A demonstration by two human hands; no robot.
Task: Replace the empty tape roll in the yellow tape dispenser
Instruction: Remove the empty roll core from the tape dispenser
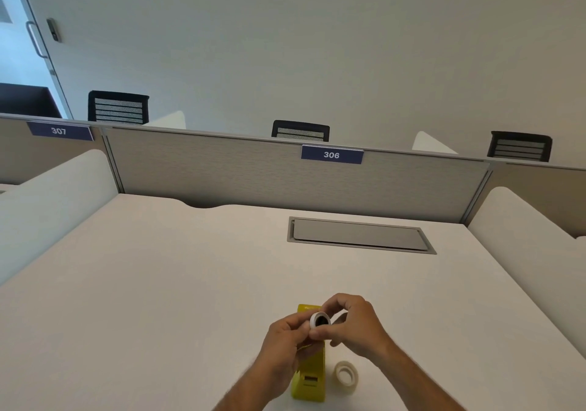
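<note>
Both hands, left hand (287, 331) and right hand (352, 323), pinch the empty core (320, 319) above the yellow dispenser (312, 375). Removal step. Next: discard core, take the new roll (346, 373) below-right of the grip.

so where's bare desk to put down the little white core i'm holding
Bare white desk left of the yellow tape dispenser, and between your hands and the grey recessed hatch. Crowded just right of the dispenser, where the clear tape roll lies.
</note>
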